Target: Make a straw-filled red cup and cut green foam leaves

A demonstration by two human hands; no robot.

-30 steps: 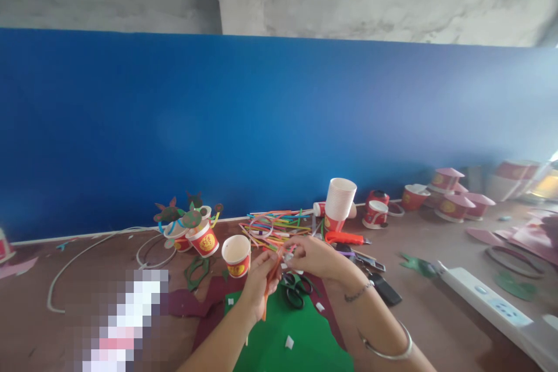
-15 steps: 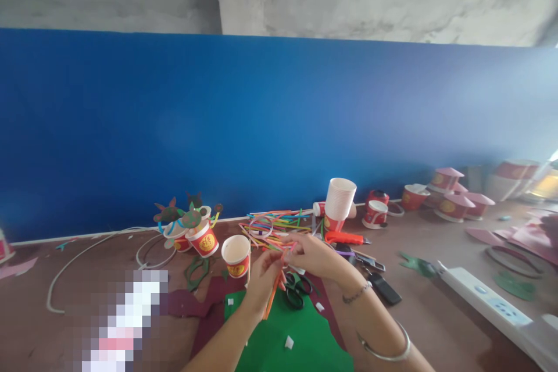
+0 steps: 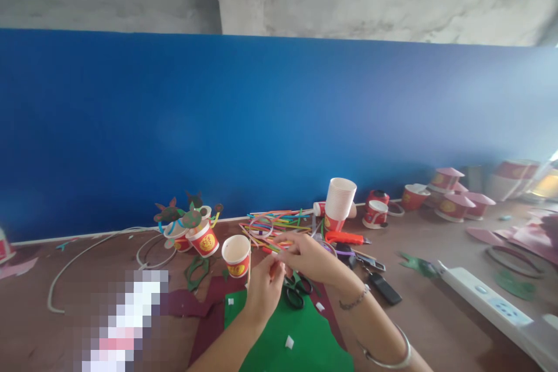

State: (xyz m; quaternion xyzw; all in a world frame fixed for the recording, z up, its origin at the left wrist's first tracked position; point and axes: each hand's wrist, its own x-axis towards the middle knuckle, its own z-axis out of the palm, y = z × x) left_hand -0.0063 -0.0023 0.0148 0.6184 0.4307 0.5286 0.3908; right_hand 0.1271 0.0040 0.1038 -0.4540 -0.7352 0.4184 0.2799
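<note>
My left hand [image 3: 265, 288] is closed on a small orange piece [image 3: 273, 270], most of it hidden by the fingers. Right beside it, my right hand [image 3: 303, 256] has its thumb and fingers pinched at the top of the left fingers, where something small and whitish shows. Under both hands lies a green sheet [image 3: 265, 343] on dark red paper. Black-handled scissors [image 3: 295, 296] rest just right of my left hand. An upright paper cup [image 3: 236, 256] stands to the left. Behind the hands is a pile of coloured strips [image 3: 279, 224].
A cup stack [image 3: 340, 200], an orange cutter [image 3: 344, 238] and keys with a black fob [image 3: 383, 288] lie to the right. Farther right is a white power strip [image 3: 483, 299]. Decorated cups [image 3: 203, 239] stand at the left, near a white cable [image 3: 65, 267].
The long orange strip that hung below my left hand no longer shows; only a short orange bit is visible. Both hands have shifted slightly and turned.
</note>
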